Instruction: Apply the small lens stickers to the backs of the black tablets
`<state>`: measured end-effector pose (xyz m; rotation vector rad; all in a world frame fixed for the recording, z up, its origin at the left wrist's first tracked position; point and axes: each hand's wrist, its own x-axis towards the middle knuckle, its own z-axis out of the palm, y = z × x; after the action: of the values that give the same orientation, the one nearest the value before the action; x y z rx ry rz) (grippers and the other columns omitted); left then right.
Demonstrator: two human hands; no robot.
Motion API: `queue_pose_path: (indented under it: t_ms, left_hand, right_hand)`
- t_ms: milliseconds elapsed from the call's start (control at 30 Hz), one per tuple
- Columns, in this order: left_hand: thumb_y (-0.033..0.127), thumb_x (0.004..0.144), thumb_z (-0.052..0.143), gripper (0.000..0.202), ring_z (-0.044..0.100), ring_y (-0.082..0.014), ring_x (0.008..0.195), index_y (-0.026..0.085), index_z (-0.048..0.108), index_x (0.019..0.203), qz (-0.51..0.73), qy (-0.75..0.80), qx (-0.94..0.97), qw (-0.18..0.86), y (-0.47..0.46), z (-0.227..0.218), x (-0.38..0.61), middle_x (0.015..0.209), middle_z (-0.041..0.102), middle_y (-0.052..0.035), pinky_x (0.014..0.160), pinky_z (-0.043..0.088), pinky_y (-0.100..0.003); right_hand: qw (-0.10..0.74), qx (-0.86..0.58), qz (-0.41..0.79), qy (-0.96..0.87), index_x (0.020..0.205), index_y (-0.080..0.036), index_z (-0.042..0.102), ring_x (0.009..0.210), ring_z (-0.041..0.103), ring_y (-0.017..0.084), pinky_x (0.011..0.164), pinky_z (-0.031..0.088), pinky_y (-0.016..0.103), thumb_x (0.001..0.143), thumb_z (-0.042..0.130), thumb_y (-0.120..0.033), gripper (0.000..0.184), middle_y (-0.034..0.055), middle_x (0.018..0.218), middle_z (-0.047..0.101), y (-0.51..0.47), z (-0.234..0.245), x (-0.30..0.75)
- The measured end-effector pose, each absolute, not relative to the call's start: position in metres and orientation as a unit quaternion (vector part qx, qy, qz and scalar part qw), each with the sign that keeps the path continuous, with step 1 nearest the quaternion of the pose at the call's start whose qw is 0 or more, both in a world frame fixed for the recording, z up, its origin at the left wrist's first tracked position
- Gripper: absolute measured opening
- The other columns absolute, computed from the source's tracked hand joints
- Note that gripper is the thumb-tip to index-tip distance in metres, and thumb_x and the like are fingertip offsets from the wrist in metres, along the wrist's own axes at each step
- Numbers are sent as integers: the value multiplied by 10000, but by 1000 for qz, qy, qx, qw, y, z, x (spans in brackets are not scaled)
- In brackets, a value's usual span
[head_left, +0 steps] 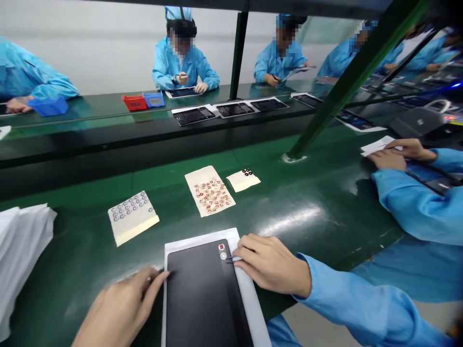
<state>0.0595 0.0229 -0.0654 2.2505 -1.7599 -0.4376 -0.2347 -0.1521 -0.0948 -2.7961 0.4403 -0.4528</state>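
A black tablet panel (206, 294) lies on a white sheet (201, 239) on the green workbench (311, 226). Two small round stickers (222, 251) sit near its top right corner. My right hand (271, 265) rests at the panel's right edge, shut on slim metal tweezers (233, 259) whose tips point at those stickers. My left hand (123, 303) touches the panel's left edge, pinching a thin dark tool (155, 274). Beyond the panel lie several backing sheets of small parts: grey rings (133, 217), red-marked rings (209, 191) and black rings (243, 179).
A white cloth (18, 255) lies at the left. A co-worker's hands (398, 154) work at the right. Beyond a green post (343, 82), a second bench carries black panels (193, 115), a red bin (134, 102) and blue bins (47, 106), with seated co-workers behind.
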Motion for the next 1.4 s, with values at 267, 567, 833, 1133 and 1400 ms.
queue_pose_path:
  t_ms: [267,567,833,1133,1400]
  left_hand:
    - [247,976,594,227,665,-215,1039,226,627,1200,-174,-702,654,223,-27,-95,-8,1117,684,-42,900,577,-354]
    - [218,991,572,105,626,-208,885,204,675,1010,-121,-712,646,246,-42,-111,-27,940,662,-32,807,527,-353]
    - [211,1013,534,158,638,-123,820,204,678,948,-183,-635,683,313,-56,-110,-19,952,633,-7,746,493,-250]
    - [171,991,572,133,632,-166,907,207,700,978,-130,-695,647,286,-56,-118,-18,1007,677,-11,827,512,-306]
    - [172,984,594,125,612,-179,934,200,709,1026,-106,-723,613,299,-60,-117,-17,1050,733,5,842,526,-321]
  right_hand:
    - [115,-973,-140,145,961,-174,659,794,490,167,639,292,328,1040,502,-261,196,36,909,620,-151,-99,-227]
    - [162,-957,-165,173,1006,-178,684,833,528,142,694,343,291,1035,509,-257,195,36,910,624,-166,-101,-221]
    - [121,-974,-130,138,922,-167,670,787,505,143,645,294,304,1037,503,-274,230,36,879,623,-173,-98,-213]
    - [108,-961,-201,156,999,-170,679,814,499,151,653,320,305,1002,555,-255,151,35,899,631,-169,-106,-221]
    - [-86,-967,-219,101,1034,-98,716,788,490,185,612,324,345,966,536,-134,196,90,935,648,-153,-102,-221]
